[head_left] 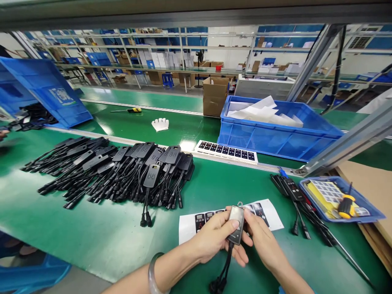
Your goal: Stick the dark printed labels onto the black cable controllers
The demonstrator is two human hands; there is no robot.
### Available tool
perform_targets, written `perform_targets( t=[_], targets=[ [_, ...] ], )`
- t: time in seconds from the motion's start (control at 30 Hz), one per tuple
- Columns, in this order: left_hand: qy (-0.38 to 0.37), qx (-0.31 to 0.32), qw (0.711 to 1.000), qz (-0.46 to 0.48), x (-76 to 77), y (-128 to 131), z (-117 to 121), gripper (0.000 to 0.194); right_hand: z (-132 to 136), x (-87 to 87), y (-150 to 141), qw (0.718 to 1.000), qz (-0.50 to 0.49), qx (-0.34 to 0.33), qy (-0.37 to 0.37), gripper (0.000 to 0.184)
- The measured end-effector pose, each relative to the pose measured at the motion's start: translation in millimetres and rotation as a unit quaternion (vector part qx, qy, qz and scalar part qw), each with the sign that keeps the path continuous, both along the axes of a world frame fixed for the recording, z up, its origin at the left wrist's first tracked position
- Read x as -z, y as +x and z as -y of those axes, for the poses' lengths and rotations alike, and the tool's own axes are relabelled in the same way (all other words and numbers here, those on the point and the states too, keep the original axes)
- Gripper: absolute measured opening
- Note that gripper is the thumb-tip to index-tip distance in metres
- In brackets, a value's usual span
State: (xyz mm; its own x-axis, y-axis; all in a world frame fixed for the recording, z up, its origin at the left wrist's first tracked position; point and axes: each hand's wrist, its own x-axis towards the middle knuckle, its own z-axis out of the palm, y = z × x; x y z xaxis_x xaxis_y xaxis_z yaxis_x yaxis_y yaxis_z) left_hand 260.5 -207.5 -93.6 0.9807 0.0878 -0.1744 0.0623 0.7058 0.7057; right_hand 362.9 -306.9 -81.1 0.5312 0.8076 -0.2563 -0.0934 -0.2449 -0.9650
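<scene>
A small black controller box [236,225] with a metal loop on top and two cables hanging below is between my hands, over the bench's near edge. My left hand [214,232] grips it from the left, thumb pressed on its front face. At the right edge, the fingers of my right hand [260,234] close against the box. Beneath both hands lies a white sticker sheet [272,212] with dark printed labels, partly covered by them. To the left, a big pile of similar controller boxes [151,175] spreads across the green bench, cables toward me.
Right of my hands lie labelled controllers [292,190], a long metal rod [349,255] and a blue tray [375,214] holding a yellow screwdriver [346,206]. Beyond stand a blue bin [269,141] with paper, another label sheet [226,152], a white glove [160,124] and a metal post [352,139].
</scene>
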Motion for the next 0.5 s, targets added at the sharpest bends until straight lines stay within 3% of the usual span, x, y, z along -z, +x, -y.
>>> perform_targets(
  t=[0.17,0.33,0.5],
  targets=[
    [-0.008,0.023,0.999,0.021,-1.6,-4.2,0.2,0.036,5.2,7.3,-0.5,0.997,0.03,0.066,-0.029,0.056],
    [-0.011,0.004,1.0,-0.005,-4.2,-6.1,4.6,0.051,11.3,13.1,1.7,0.997,0.073,0.007,0.029,0.051],
    [0.074,-0.011,0.997,-0.017,-6.7,-9.0,8.8,0.059,14.5,18.0,1.4,0.988,0.125,-0.033,0.084,0.049]
  ],
)
